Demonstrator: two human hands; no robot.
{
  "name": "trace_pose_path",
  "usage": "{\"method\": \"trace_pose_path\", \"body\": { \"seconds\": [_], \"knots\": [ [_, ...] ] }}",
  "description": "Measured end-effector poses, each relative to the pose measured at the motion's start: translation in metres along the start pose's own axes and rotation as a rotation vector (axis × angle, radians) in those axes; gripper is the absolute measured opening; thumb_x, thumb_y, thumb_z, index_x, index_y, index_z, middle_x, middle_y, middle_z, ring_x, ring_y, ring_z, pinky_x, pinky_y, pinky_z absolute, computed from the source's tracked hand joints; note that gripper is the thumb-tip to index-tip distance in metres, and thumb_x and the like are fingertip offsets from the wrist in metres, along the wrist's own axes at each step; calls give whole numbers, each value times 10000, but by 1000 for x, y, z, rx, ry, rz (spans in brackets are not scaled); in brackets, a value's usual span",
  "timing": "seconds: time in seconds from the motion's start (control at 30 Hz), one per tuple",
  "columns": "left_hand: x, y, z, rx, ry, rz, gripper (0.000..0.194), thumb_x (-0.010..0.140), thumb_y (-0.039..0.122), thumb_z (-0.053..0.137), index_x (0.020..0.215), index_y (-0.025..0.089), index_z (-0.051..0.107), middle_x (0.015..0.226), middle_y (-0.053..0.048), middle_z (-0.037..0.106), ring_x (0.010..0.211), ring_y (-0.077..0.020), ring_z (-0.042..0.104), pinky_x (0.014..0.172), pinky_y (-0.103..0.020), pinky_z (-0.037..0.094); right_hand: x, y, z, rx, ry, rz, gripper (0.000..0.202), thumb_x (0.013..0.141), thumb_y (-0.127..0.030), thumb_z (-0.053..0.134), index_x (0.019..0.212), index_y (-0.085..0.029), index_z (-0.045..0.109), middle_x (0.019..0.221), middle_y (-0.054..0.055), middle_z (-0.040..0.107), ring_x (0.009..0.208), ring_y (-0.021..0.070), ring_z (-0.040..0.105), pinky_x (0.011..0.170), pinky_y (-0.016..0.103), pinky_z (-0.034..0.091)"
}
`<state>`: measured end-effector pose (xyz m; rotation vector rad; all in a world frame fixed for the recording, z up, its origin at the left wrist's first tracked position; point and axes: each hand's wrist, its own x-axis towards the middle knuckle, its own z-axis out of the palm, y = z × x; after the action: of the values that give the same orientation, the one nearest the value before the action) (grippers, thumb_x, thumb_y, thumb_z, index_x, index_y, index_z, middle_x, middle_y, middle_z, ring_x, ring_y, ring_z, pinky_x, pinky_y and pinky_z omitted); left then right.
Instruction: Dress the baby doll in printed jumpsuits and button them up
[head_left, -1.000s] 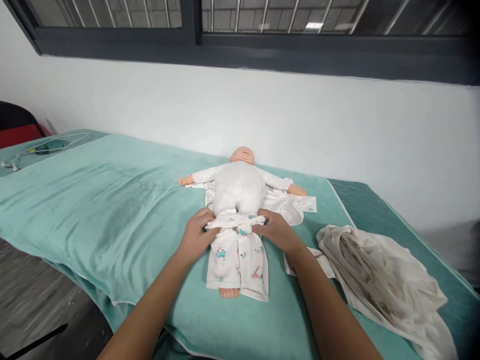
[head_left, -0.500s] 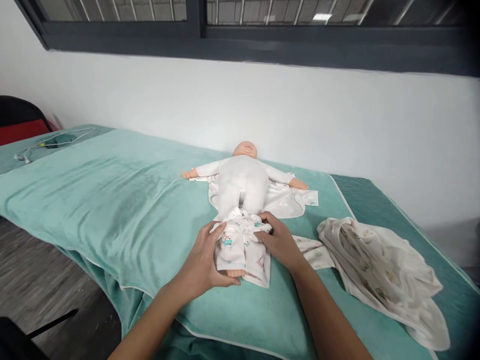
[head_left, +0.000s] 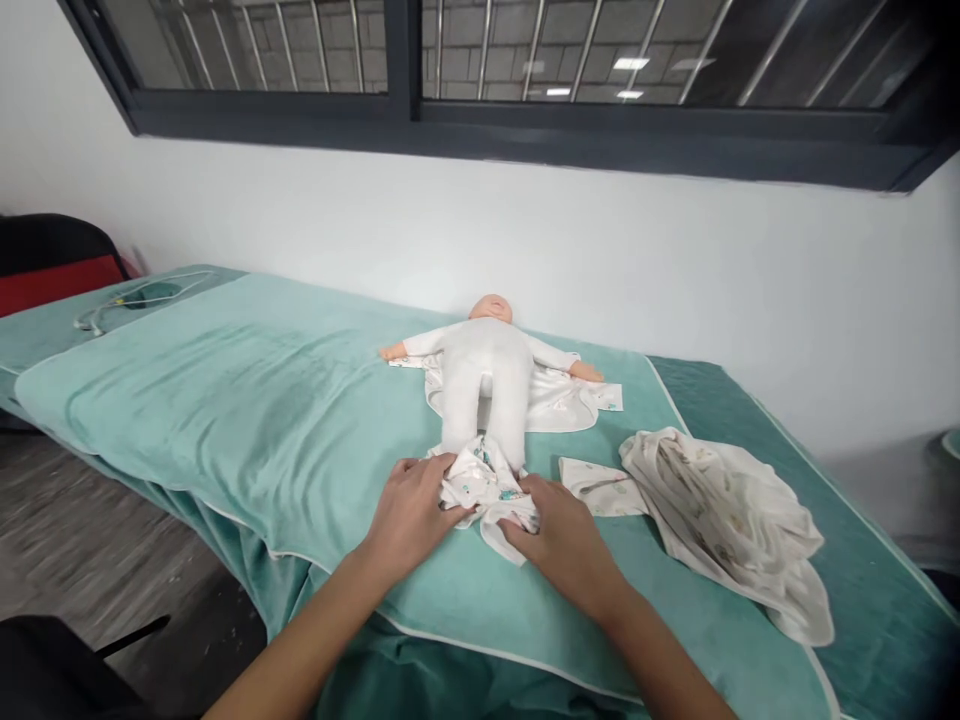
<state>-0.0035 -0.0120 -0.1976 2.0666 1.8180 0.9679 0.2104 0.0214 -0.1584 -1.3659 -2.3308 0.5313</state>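
Observation:
A baby doll [head_left: 491, 350] with a white cloth body lies on its back, arms spread, its head toward the wall. Bunched around its lower legs are small white printed pants [head_left: 480, 478]. My left hand [head_left: 415, 510] grips the pants at their left side, thumb on top. On the right side, my right hand [head_left: 562, 530] pinches the same fabric between thumb and fingers. The doll's feet are hidden by the cloth and my hands. Beneath the doll's back and arms a white printed baby shirt [head_left: 562, 400] is spread open.
A crumpled cream printed garment [head_left: 727, 530] lies to the right on the green bed cover [head_left: 300, 400]. White cords [head_left: 97, 318] rest at the far left corner, near a black and red chair [head_left: 52, 260]. A barred window [head_left: 495, 110] sits above the white wall.
The pants have been drawn down toward the feet and gathered up, baring more of the doll's legs. Both hands hold the bunched cloth. The camera view has tilted up slightly.

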Motion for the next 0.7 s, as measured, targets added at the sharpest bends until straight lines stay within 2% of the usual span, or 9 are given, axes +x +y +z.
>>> {"method": "trace_pose_path", "body": {
  "seconds": [0.13,0.2,0.27,0.33,0.4,0.5,0.53,0.6,0.7],
  "knots": [
    [-17,18,-21,-126,-24,-221,357,817,269,648,1163,258,560,993,-37,736,864,-257,669,770,-357,452,-12,-24,-16,50,-3,138,100,751,-247,595,837,-250,543,752,18,642,697,233,582,621,315,370],
    [-29,24,-38,-244,-93,-309,302,778,238,650,1073,255,584,918,-9,728,820,-234,660,703,-312,445,-20,-36,-25,233,-141,146,126,778,-314,618,761,-247,513,706,-1,585,656,198,526,591,293,339],
    [-42,24,-58,-340,-196,-327,281,740,186,637,1010,253,597,854,19,709,761,-199,641,654,-276,426,-27,-45,-31,488,-357,102,259,821,-452,615,735,-235,502,692,-11,517,642,169,462,580,280,317],
    [-57,17,-79,-370,-331,-267,299,715,202,667,1003,260,616,849,29,694,750,-182,624,633,-256,409,-30,-53,-31,705,-547,34,378,827,-581,585,736,-226,491,684,-22,435,631,146,386,575,273,287],
    [-72,3,-100,-365,-540,-152,368,665,285,756,1015,269,643,858,25,688,749,-185,613,624,-252,401,-30,-62,-25,803,-685,-21,426,819,-637,556,752,-222,484,688,-33,372,631,135,329,581,270,270],
    [-97,-28,-128,-442,-925,-64,504,554,396,863,1002,257,680,823,19,673,716,-183,598,616,-251,410,-26,-83,0,656,-896,-58,319,835,-537,556,781,-223,531,696,-29,403,649,138,357,596,263,281],
    [-107,-39,-135,-503,-984,-84,530,538,422,875,1002,250,686,839,17,671,730,-180,599,628,-247,419,-24,-92,11,554,-956,-74,265,823,-479,576,761,-223,545,686,-27,427,650,139,377,594,260,284],
    [-127,-61,-145,-645,-895,-209,527,580,455,861,1026,237,686,921,4,666,810,-175,596,690,-241,435,-21,-111,36,371,-1064,-150,225,780,-383,617,658,-216,528,627,-30,442,613,132,388,573,257,278],
    [-162,-87,-155,-851,-431,-492,390,728,458,771,1004,201,670,879,-4,618,779,-132,547,688,-224,413,-15,-146,73,357,-1151,-300,197,763,-334,645,635,-213,555,607,-44,493,575,117,416,560,240,311]
  ]
}}
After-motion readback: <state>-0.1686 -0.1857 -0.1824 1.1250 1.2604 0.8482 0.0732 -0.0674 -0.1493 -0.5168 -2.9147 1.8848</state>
